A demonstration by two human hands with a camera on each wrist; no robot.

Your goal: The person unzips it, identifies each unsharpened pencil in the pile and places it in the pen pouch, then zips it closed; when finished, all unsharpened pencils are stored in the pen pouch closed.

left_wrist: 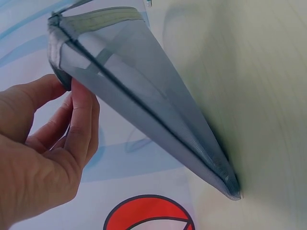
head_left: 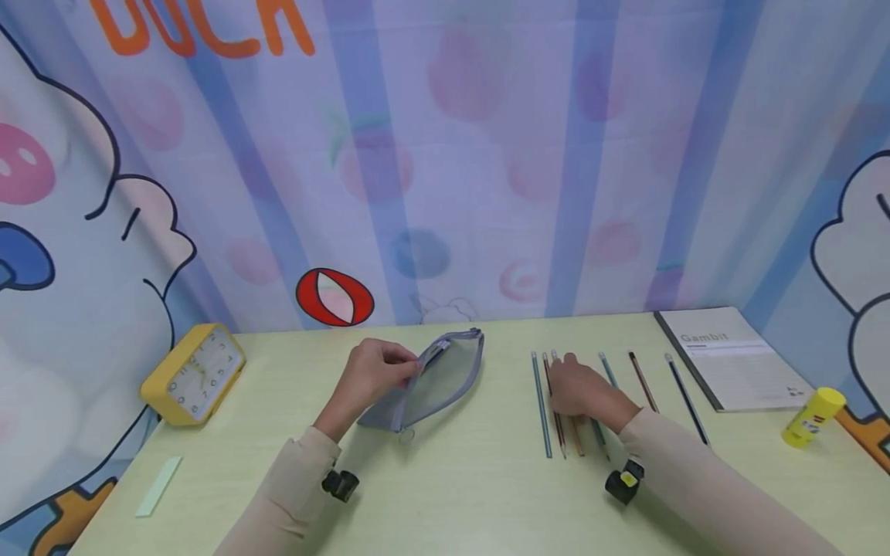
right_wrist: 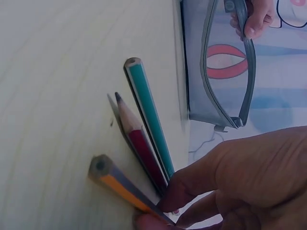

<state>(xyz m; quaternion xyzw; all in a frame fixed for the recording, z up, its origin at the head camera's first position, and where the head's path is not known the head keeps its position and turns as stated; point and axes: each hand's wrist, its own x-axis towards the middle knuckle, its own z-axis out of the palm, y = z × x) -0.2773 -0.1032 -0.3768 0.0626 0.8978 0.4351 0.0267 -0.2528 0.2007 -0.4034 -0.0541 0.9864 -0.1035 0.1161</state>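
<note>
My left hand (head_left: 374, 372) pinches the rim of a grey mesh zip pouch (left_wrist: 129, 91) between thumb and fingers. The pouch's mouth gapes, and one end touches the table. Over a row of several pencils, my right hand (head_left: 582, 390) pinches an orange pencil (right_wrist: 125, 190) near its far end, which the fingers hide. Beside it lie a dark red pencil (right_wrist: 145, 155) with a sharpened tip and a teal pencil (right_wrist: 151, 117) with a blunt end. A dark green pencil (head_left: 601, 440) passes partly under the right hand.
Farther right lie a brown pencil (head_left: 643, 380) and a dark blue pencil (head_left: 687, 400). A notebook (head_left: 737, 363) and a yellow glue stick (head_left: 812, 418) are at the right. At the left stand a yellow clock (head_left: 167, 386) and, in front, a pale green strip (head_left: 159, 486).
</note>
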